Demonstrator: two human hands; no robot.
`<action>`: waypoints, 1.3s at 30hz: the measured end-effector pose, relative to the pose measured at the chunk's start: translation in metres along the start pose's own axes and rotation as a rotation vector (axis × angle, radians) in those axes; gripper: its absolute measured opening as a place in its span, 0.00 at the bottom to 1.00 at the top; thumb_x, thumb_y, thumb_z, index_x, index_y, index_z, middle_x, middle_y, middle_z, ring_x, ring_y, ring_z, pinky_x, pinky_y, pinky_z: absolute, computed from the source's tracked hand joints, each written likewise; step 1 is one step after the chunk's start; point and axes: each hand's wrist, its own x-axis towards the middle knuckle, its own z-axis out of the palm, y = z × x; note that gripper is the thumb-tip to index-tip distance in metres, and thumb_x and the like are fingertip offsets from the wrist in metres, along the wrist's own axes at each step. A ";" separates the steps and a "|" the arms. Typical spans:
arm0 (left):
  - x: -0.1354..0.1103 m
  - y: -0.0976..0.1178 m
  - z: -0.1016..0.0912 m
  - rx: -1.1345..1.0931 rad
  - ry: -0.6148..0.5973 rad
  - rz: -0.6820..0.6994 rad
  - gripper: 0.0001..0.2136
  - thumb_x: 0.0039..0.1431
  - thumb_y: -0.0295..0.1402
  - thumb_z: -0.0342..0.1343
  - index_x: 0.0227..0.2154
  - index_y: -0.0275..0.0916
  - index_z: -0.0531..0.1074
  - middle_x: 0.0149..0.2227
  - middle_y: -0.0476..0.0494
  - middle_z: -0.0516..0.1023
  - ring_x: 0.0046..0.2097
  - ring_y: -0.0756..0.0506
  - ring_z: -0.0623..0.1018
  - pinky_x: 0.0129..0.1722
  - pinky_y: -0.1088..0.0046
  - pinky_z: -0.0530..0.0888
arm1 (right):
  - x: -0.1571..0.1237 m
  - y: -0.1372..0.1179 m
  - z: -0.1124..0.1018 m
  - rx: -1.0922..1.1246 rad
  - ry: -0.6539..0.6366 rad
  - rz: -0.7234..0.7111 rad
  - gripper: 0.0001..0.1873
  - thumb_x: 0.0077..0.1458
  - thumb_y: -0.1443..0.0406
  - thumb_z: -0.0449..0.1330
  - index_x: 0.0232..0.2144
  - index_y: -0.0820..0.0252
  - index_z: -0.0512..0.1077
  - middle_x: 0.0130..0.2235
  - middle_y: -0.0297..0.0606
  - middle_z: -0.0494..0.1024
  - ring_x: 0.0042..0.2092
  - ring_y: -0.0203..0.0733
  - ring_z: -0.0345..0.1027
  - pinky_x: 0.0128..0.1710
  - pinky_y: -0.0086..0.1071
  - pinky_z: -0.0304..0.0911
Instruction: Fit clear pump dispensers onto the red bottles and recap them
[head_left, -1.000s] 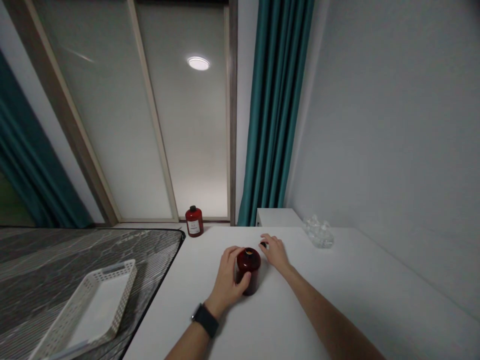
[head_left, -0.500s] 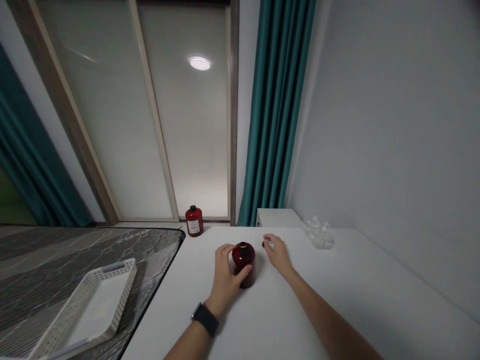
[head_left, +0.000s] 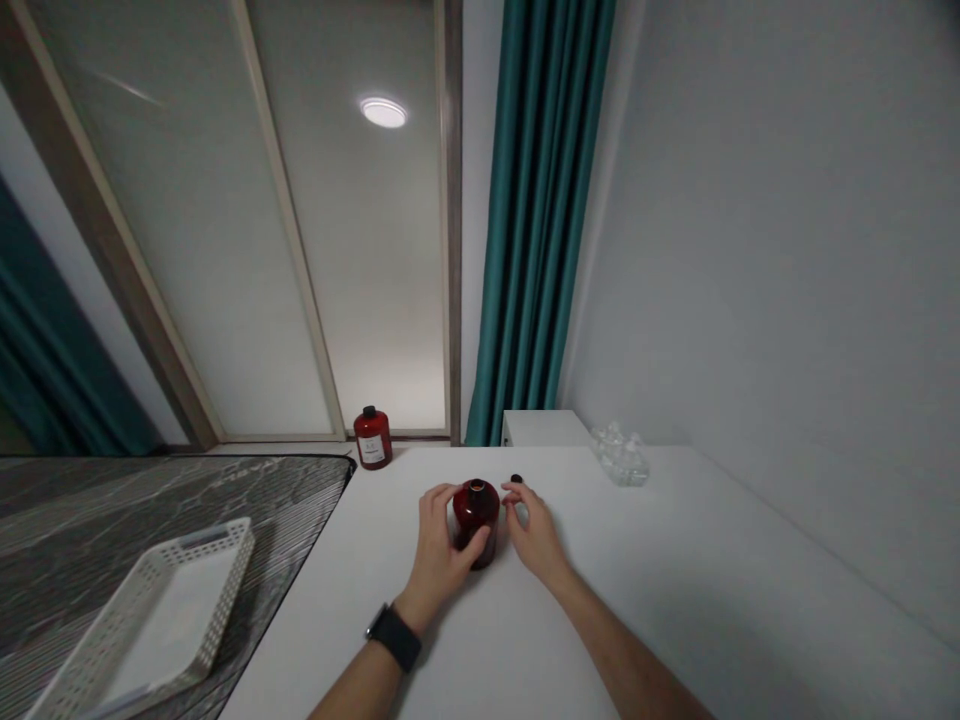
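A dark red bottle stands upright on the white table, its neck uncapped and its opening showing. My left hand is wrapped round its left side, thumb in front and fingers behind. Just right of the bottle is my right hand, its fingers loosely curled, with a small gap between thumb and forefinger and nothing plainly held. A small black cap sits on the table just beyond those fingers. Farther back on the left stands a second red bottle with a black cap and a white label.
A white perforated basket lies on the grey patterned surface at the left. Clear plastic-looking items stand near the right wall. A white cabinet adjoins the table's far edge, in front of a teal curtain.
My right hand has let go of the black cap, leaving it on the table, and has moved slightly toward the bottle. My left hand keeps its hold. The view has shifted slightly.
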 end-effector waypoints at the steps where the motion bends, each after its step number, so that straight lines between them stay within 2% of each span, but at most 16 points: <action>1: 0.000 0.001 0.000 0.004 -0.002 0.006 0.22 0.58 0.34 0.59 0.54 0.39 0.61 0.50 0.36 0.66 0.53 0.36 0.70 0.54 0.50 0.70 | 0.001 0.001 -0.001 0.002 0.002 0.006 0.16 0.56 0.69 0.52 0.46 0.56 0.72 0.37 0.38 0.80 0.41 0.44 0.75 0.47 0.37 0.68; 7: 0.001 -0.001 -0.001 0.004 -0.031 -0.021 0.22 0.60 0.34 0.58 0.56 0.41 0.62 0.53 0.37 0.67 0.55 0.37 0.70 0.56 0.50 0.69 | 0.001 0.000 -0.005 0.021 -0.011 0.012 0.15 0.57 0.68 0.51 0.45 0.56 0.73 0.35 0.37 0.80 0.40 0.44 0.75 0.44 0.36 0.68; 14: 0.002 -0.008 0.002 0.023 -0.035 -0.010 0.23 0.61 0.35 0.58 0.57 0.42 0.61 0.54 0.37 0.68 0.55 0.36 0.69 0.56 0.50 0.69 | -0.001 -0.005 -0.004 0.036 -0.046 -0.024 0.18 0.53 0.72 0.52 0.44 0.55 0.73 0.36 0.38 0.80 0.40 0.44 0.74 0.44 0.36 0.67; 19: -0.003 0.001 -0.003 0.103 0.045 0.058 0.25 0.62 0.32 0.54 0.61 0.39 0.56 0.56 0.33 0.62 0.59 0.35 0.66 0.57 0.49 0.69 | -0.001 -0.010 -0.007 0.036 -0.059 -0.039 0.17 0.54 0.72 0.52 0.42 0.56 0.74 0.38 0.39 0.80 0.40 0.44 0.74 0.44 0.36 0.68; 22: -0.006 0.010 -0.007 0.120 0.066 0.148 0.23 0.62 0.30 0.51 0.59 0.40 0.58 0.55 0.33 0.63 0.57 0.35 0.67 0.55 0.50 0.70 | 0.001 -0.014 -0.011 0.027 -0.068 -0.053 0.15 0.57 0.71 0.51 0.42 0.56 0.74 0.38 0.39 0.80 0.40 0.43 0.74 0.43 0.35 0.68; 26: -0.007 0.016 -0.005 0.113 0.039 0.158 0.21 0.61 0.29 0.51 0.57 0.41 0.60 0.54 0.34 0.65 0.55 0.36 0.69 0.54 0.51 0.72 | 0.002 -0.017 -0.018 -0.009 -0.080 -0.086 0.14 0.58 0.71 0.52 0.41 0.56 0.74 0.38 0.39 0.81 0.40 0.43 0.74 0.43 0.35 0.68; 30: -0.005 0.015 -0.002 0.120 0.081 0.126 0.20 0.62 0.30 0.51 0.57 0.40 0.60 0.53 0.35 0.65 0.55 0.36 0.69 0.53 0.50 0.72 | -0.003 -0.010 -0.032 -0.097 -0.078 -0.107 0.13 0.60 0.71 0.52 0.41 0.56 0.74 0.40 0.40 0.80 0.43 0.44 0.73 0.45 0.36 0.67; 34: -0.005 0.016 -0.003 0.129 0.103 0.116 0.19 0.62 0.31 0.52 0.56 0.41 0.61 0.52 0.36 0.66 0.54 0.36 0.69 0.53 0.50 0.72 | 0.001 0.007 -0.058 -0.274 -0.072 -0.107 0.13 0.59 0.71 0.52 0.43 0.56 0.73 0.40 0.41 0.79 0.44 0.46 0.71 0.47 0.40 0.63; 39: -0.006 0.021 -0.004 0.148 0.132 0.126 0.19 0.62 0.32 0.52 0.56 0.42 0.61 0.52 0.37 0.65 0.53 0.35 0.69 0.51 0.49 0.71 | 0.040 0.037 -0.099 -0.557 -0.107 -0.112 0.15 0.58 0.71 0.55 0.46 0.57 0.74 0.45 0.45 0.76 0.49 0.51 0.66 0.51 0.44 0.58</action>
